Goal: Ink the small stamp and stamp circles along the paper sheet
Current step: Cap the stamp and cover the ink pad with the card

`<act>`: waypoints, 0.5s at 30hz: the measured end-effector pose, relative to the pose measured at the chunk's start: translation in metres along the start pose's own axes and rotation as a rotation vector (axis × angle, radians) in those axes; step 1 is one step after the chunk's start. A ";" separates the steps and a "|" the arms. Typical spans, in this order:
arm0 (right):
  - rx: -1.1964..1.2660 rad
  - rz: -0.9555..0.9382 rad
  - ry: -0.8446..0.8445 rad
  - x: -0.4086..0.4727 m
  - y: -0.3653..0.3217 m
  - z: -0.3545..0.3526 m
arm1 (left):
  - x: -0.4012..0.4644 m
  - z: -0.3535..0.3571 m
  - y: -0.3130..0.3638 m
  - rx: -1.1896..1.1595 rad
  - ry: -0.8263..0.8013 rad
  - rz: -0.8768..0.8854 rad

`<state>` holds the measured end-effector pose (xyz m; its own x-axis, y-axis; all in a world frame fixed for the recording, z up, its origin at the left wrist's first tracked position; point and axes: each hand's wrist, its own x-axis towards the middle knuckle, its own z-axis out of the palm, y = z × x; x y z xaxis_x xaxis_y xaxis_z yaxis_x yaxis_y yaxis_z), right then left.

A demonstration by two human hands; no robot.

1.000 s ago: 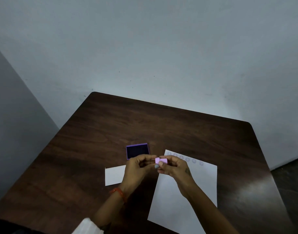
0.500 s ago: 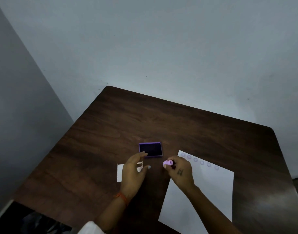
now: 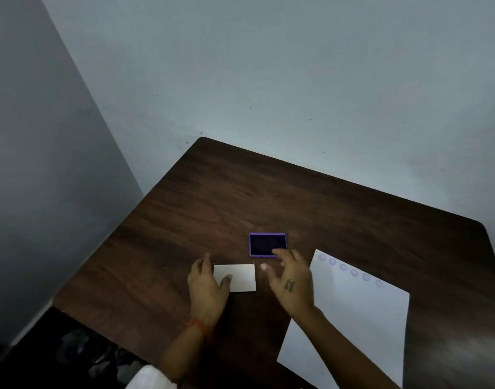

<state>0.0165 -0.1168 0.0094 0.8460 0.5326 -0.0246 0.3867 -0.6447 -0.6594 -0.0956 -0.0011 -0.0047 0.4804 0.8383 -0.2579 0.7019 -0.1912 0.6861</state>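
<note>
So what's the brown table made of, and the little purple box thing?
The dark brown table looks like wood or wood-look laminate: streaky grain, slight sheen. The small purple-rimmed ink pad seems plastic, with a dark, matte, probably spongy middle.

Head camera, single wide-angle view, forward and down.

It looks from above my forearms across the dark wooden table [image 3: 268, 197] toward the room corner; grey walls [image 3: 268, 66] fill the upper half. My hands sit low and centre, close to the lens, and the table's near left corner shows, its right side cut off. No second view shares the scene.
</note>
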 end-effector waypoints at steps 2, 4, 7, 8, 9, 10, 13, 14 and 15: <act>-0.009 0.039 -0.154 -0.004 -0.004 0.013 | -0.003 0.002 -0.003 0.055 -0.031 -0.065; -0.087 0.055 -0.242 -0.009 -0.005 0.023 | -0.008 0.004 -0.005 0.118 -0.054 -0.072; -0.122 0.036 -0.236 -0.016 -0.005 0.033 | -0.011 0.006 -0.005 0.131 -0.076 -0.026; -0.113 0.046 -0.226 -0.017 -0.005 0.034 | -0.012 0.007 -0.004 0.119 -0.077 -0.030; -0.100 0.064 -0.223 -0.017 -0.007 0.034 | -0.012 0.007 -0.003 0.101 -0.074 -0.038; -0.079 0.080 -0.220 -0.016 -0.008 0.034 | -0.013 0.007 0.000 0.077 -0.068 -0.045; 0.022 0.105 -0.200 -0.010 -0.014 0.029 | -0.012 0.006 0.011 -0.005 -0.043 -0.027; 0.049 0.105 -0.171 -0.007 -0.015 0.025 | -0.010 0.005 0.016 -0.024 -0.036 -0.008; 0.063 0.105 -0.136 -0.003 -0.016 0.021 | -0.008 0.005 0.022 -0.039 -0.031 0.015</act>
<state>0.0002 -0.0964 0.0046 0.8212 0.5364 -0.1946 0.2717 -0.6675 -0.6932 -0.0819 -0.0147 0.0092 0.5071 0.8192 -0.2681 0.6739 -0.1829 0.7158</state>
